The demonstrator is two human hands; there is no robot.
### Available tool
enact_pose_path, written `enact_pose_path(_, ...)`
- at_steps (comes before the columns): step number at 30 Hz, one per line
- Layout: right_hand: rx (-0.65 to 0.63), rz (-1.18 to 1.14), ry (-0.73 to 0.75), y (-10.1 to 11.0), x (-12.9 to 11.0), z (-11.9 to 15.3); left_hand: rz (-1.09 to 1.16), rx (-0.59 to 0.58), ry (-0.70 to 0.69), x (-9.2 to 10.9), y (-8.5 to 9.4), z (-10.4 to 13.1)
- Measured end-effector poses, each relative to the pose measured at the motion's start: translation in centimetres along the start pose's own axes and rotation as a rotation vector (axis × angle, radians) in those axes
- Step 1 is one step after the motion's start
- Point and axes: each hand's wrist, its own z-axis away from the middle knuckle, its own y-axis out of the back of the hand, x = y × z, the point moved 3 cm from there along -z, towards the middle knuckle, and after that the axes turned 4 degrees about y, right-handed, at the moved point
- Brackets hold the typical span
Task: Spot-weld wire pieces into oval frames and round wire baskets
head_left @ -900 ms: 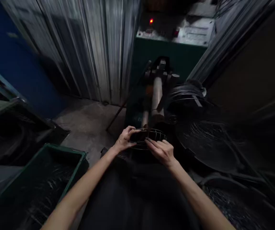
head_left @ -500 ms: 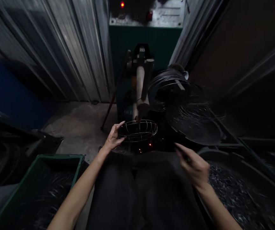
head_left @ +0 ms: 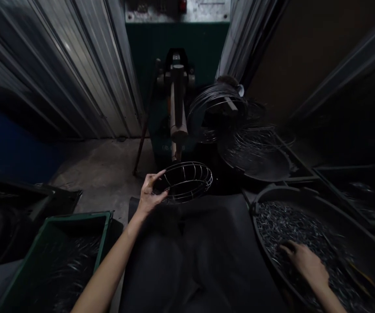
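Observation:
My left hand (head_left: 151, 193) grips the left rim of a round wire cage (head_left: 190, 181), with thumb and fingers around its thin wires. The cage is tilted just below the lower electrode (head_left: 176, 152) of a welding machine; whether they touch I cannot tell. Down at the right, my right hand (head_left: 308, 263) reaches into a round dark tub (head_left: 331, 208) of small shiny metal pieces (head_left: 285, 224). Its fingers are curled at the pieces, and what they hold, if anything, is hidden.
A green crate (head_left: 40, 234) with metal pieces stands at left. Coiled wire (head_left: 220, 95) and a dark round pan (head_left: 256, 161) lie right of the green machine (head_left: 138, 48). A dark apron (head_left: 194, 252) covers my lap. Corrugated metal panels (head_left: 86, 78) rise behind.
My right hand has moved right and down from beside the apron into the tub. The sparks below the cage are gone. The view has shifted, and the left hand still grips the cage.

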Motion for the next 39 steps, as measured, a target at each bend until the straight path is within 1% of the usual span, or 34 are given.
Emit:
enact_pose_path(2,0.025,0.016,-0.055,0.6,0.7,0.3,-0.017,0.007,0.001,0.2,0.1,-0.2)
enact_pose_path(5,0.088,0.017,-0.089,1.4,1.1,0.1,-0.033,0.002,0.005,0.5,0.0,-0.3)
enact_pose_path(8,0.161,-0.050,-0.111,3.1,0.2,0.1,-0.057,-0.011,0.018,0.7,0.1,-0.3)
enact_pose_path(9,0.219,-0.093,-0.104,4.0,-0.6,0.3,-0.067,-0.022,0.031,0.7,0.1,-0.3)
enact_pose_path(11,0.397,-0.209,-0.042,5.8,-3.1,1.2,-0.084,-0.048,0.052,0.9,0.2,-0.3)
enact_pose_path(13,0.555,-0.350,0.110,6.9,-6.4,2.4,-0.092,-0.054,0.062,1.1,0.2,-0.4)
enact_pose_path(14,0.575,-0.422,0.232,6.9,-8.3,2.9,-0.093,-0.055,0.064,1.3,0.1,-0.5)
enact_pose_path(15,0.550,-0.488,0.365,6.5,-10.2,3.3,-0.092,-0.059,0.069,1.5,-0.1,-0.5)
enact_pose_path(17,0.417,-0.579,0.595,5.2,-13.4,4.0,-0.093,-0.084,0.089,1.9,-0.5,-0.6)
enact_pose_path(18,0.345,-0.608,0.659,4.6,-14.7,4.2,-0.093,-0.108,0.098,2.1,-0.7,-0.6)
enact_pose_path(19,0.282,-0.635,0.688,4.3,-15.8,4.2,-0.095,-0.134,0.103,2.3,-0.9,-0.7)
enact_pose_path(20,0.231,-0.665,0.689,4.5,-16.8,4.2,-0.100,-0.160,0.104,2.4,-1.0,-0.7)
enact_pose_path(21,0.186,-0.702,0.684,5.1,-17.9,4.2,-0.110,-0.185,0.100,2.5,-1.2,-0.8)
enact_pose_path(23,0.082,-0.791,0.712,7.3,-20.8,4.4,-0.142,-0.229,0.077,2.7,-1.4,-0.9)
enact_pose_path(25,0.002,-0.861,0.815,10.3,-24.5,4.6,-0.180,-0.261,0.040,2.8,-1.5,-1.0)
enact_pose_path(26,-0.011,-0.870,0.888,11.7,-26.4,4.7,-0.195,-0.276,0.018,2.9,-1.6,-1.0)
enact_pose_path(28,0.057,-0.793,1.052,13.8,-29.7,4.4,-0.211,-0.303,-0.018,3.1,-1.6,-1.1)
enact_pose_path(29,0.120,-0.696,1.134,14.4,-31.0,4.2,-0.212,-0.313,-0.027,3.2,-1.5,-1.1)
enact_pose_path(31,0.255,-0.425,1.274,14.7,-32.8,3.8,-0.199,-0.322,-0.025,3.4,-1.2,-1.0)
enact_pose_path(33,0.363,-0.169,1.385,14.2,-33.5,3.8,-0.169,-0.323,-0.009,3.5,-0.7,-0.9)
enact_pose_path(34,0.412,-0.087,1.433,14.0,-33.6,3.8,-0.154,-0.317,0.002,3.5,-0.5,-0.8)
enact_pose_path(36,0.511,-0.011,1.515,13.8,-33.7,4.0,-0.126,-0.296,0.031,3.3,-0.2,-0.6)
enact_pose_path(39,0.637,0.005,1.578,13.7,-33.8,4.1,-0.069,-0.267,0.077,2.6,0.0,-0.5)
